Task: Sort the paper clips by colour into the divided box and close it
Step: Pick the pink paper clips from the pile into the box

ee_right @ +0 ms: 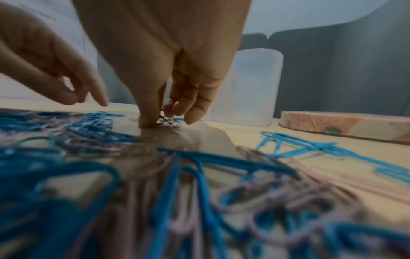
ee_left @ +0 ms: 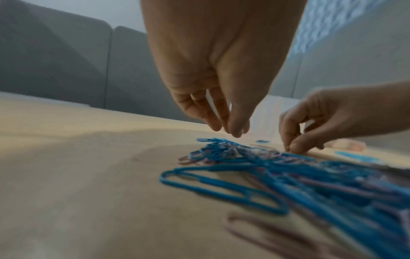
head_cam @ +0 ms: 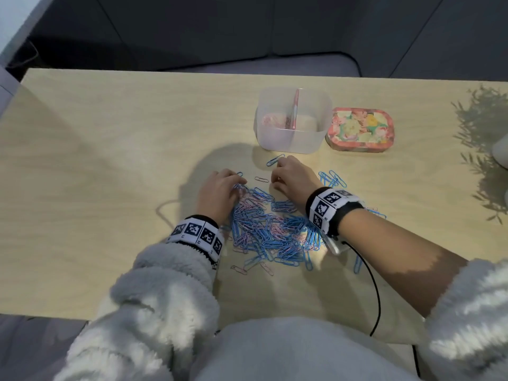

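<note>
A heap of blue and pink paper clips (head_cam: 269,232) lies on the wooden table (head_cam: 110,160). Behind it stands the clear divided box (head_cam: 292,144), with pink clips in its left compartment. Its floral lid (head_cam: 360,129) lies to the right. My right hand (ee_right: 164,117) presses its thumb on the table and pinches a small bunch of pink clips (ee_right: 169,121) against curled fingers. My left hand (ee_left: 233,130) hovers over the heap's far left edge, fingertips drawn together, nothing seen between them. One pink clip (head_cam: 261,179) lies between the two hands.
A single blue clip (head_cam: 275,160) lies just in front of the box. More blue clips (head_cam: 332,178) are spread right of my right hand. A black cable (head_cam: 376,292) runs from my right wrist over the table's near edge. A grey sofa (head_cam: 247,28) stands beyond the far edge.
</note>
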